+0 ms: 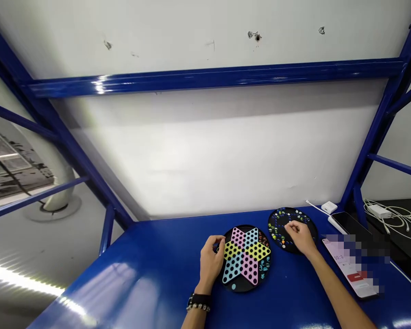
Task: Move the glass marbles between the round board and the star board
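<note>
Left hand (210,263) sits at the left edge of a round black Chinese checkers board (238,288), its fingers curled and pressed together, with the fingertips at the rim beside the yellow arm of the star. Whether they pinch anything is hidden. Right hand (299,237) reaches over a second round black tray (277,219) just beyond the board, its fingers bent down among scattered glass marbles (281,237); from this head view, no pinch can be made out. The star's arms are pink, yellow and blue, and teal marbles (265,267) lie in the black wedge on its right side. Board and tray sit close together on a glossy blue table (123,292). Right of the tray lie a smartphone (349,269), its pale screen showing digits and partly pixelated, a dark phone (345,224) and a white charger (329,207). A beaded bracelet (198,302) circles the left wrist. A blue steel frame (212,77) and a white wall panel (198,160) rise behind the table.
</note>
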A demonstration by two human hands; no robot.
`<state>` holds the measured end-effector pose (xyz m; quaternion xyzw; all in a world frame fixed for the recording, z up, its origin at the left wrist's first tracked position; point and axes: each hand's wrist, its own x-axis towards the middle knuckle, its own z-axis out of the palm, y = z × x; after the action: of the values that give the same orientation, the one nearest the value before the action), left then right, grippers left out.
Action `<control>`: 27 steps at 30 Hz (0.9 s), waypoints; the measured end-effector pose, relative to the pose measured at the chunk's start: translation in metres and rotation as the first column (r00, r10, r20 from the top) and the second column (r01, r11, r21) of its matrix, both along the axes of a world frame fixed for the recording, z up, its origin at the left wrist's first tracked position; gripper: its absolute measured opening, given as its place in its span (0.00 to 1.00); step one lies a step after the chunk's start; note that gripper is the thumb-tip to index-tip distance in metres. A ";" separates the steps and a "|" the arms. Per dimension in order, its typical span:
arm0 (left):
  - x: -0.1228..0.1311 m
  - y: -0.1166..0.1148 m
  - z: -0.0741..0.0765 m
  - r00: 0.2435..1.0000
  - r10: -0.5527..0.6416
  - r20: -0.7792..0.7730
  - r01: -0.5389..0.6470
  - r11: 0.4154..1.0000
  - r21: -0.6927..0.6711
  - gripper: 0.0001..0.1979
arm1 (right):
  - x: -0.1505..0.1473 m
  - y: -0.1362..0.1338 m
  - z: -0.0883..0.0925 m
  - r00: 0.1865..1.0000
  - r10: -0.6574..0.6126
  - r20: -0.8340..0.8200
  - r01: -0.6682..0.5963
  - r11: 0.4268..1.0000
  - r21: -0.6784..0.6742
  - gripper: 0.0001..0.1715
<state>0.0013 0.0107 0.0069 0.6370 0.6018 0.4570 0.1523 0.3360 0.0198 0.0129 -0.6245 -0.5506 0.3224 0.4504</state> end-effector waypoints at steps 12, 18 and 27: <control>0.003 -0.002 0.004 1.000 -0.001 -0.001 0.001 1.000 -0.008 0.15 | -0.029 -0.010 -0.007 0.807 0.183 0.561 -0.166 0.983 -0.081 0.17; 0.002 0.000 -0.002 1.000 -0.009 0.022 0.010 0.999 -0.035 0.15 | -0.030 -0.014 -0.004 0.810 0.125 0.573 -0.140 0.990 -0.018 0.13; 0.003 0.002 -0.003 0.999 -0.017 0.034 0.018 0.999 -0.033 0.16 | -0.030 -0.010 0.000 0.918 -0.035 0.394 -0.056 0.975 0.215 0.13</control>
<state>0.0041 0.0128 0.0041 0.6318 0.6010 0.4564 0.1770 0.3057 0.0100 0.0126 -0.6195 -0.6661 0.1283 0.3950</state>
